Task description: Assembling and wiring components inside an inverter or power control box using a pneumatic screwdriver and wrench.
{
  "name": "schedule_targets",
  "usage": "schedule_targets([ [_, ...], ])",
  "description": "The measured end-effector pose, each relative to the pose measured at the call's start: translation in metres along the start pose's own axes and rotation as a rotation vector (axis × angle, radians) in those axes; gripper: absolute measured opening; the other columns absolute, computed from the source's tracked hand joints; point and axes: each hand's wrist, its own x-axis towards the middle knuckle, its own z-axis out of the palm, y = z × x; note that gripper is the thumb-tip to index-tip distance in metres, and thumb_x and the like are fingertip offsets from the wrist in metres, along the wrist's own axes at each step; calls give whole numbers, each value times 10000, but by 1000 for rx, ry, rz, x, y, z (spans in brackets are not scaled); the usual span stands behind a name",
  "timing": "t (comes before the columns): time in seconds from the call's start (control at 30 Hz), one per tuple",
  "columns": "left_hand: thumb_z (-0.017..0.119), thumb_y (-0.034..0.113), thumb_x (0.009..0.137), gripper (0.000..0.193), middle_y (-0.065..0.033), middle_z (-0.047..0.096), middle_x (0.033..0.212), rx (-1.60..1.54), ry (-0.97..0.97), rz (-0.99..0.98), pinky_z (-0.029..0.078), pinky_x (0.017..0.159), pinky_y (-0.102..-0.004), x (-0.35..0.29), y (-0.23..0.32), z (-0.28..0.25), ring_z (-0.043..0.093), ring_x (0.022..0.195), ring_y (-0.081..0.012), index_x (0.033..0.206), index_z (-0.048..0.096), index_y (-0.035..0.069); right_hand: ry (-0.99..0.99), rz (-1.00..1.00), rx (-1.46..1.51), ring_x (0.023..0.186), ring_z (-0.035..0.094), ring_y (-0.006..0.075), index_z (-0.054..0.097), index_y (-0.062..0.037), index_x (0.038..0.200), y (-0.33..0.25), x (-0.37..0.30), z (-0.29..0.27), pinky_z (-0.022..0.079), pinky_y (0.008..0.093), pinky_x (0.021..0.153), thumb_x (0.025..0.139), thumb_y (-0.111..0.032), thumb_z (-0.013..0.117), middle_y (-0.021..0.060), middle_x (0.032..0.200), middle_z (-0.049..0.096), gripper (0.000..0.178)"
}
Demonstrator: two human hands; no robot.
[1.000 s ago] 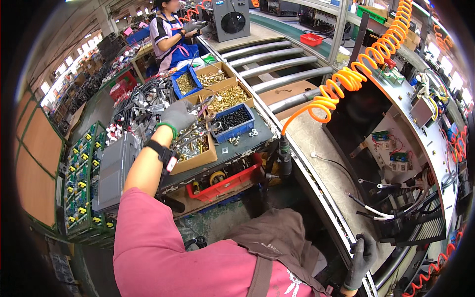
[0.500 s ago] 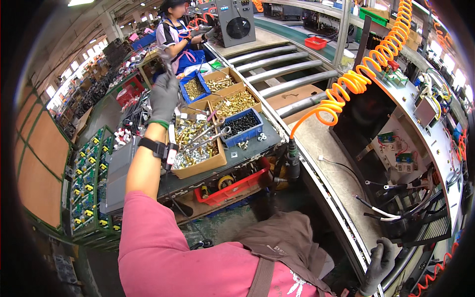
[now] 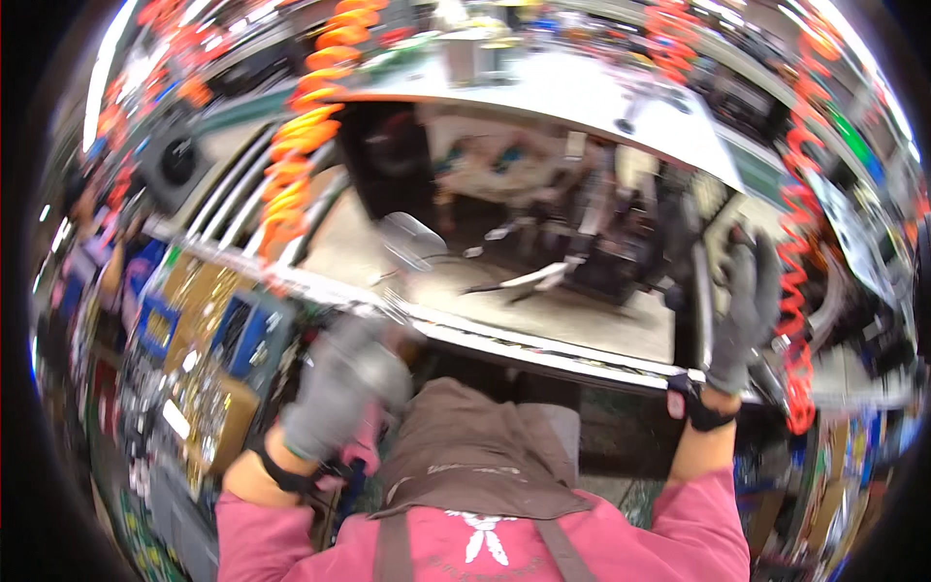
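My left hand [image 3: 354,383], in a grey glove and smeared by motion, is closed in front of the conveyor's near edge. From it a shiny metal tool [image 3: 412,242] with a broad rounded head sticks up; blur hides its exact kind. My right hand [image 3: 745,310], also gloved in grey, is open with its fingers stretched upward, beside the right side of a large black cabinet [image 3: 378,160]. Inside the cabinet are small circuit boards and dark parts. A white-ended cable [image 3: 533,278] hangs out over the pale work surface [image 3: 456,296].
An orange coiled hose [image 3: 305,126] hangs left of the cabinet and a red coiled hose [image 3: 795,291] right of my right hand. Metal rollers [image 3: 228,194] lie farther left. Blue bins [image 3: 233,335] and cardboard boxes of brass-coloured hardware stand at the left; a person [image 3: 107,257] is beyond.
My view has turned right to the cabinet. My left hand has come from over the hardware boxes to the conveyor edge. My right hand is now raised alongside the cabinet.
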Motion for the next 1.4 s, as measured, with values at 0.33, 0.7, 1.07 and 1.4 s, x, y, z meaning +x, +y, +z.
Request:
schedule_targets([
  [0.33,475,199,845,385,-242,581,740,405,-332,148,462,661,-448,140,-42,233,600,709,-383,1131,456,-57,-138,-221,-340,1002,594,324,399,-64,1325,-2,70,6,483,372,850,730,-306,718,184,1219,506,717],
  [0.7,510,241,800,327,-267,591,794,282,-521,33,459,695,-451,161,-15,230,595,793,-417,939,511,-55,-191,-138,-281,1021,576,280,428,-74,1279,13,81,20,495,350,846,755,-102,649,157,1225,472,570],
  [1.07,527,236,769,358,-272,604,818,162,-813,-262,481,736,-419,180,25,224,614,830,-384,909,538,-93,-179,-54,-146,1048,581,304,454,-102,1269,23,80,25,492,347,869,735,-131,665,151,1251,477,575],
  [1.4,545,132,754,243,-75,509,622,-260,-322,-206,382,433,-322,160,-13,265,486,484,-155,940,485,-13,-215,44,-97,970,606,291,439,-103,1294,9,79,28,485,345,856,742,-143,663,161,1204,500,597],
])
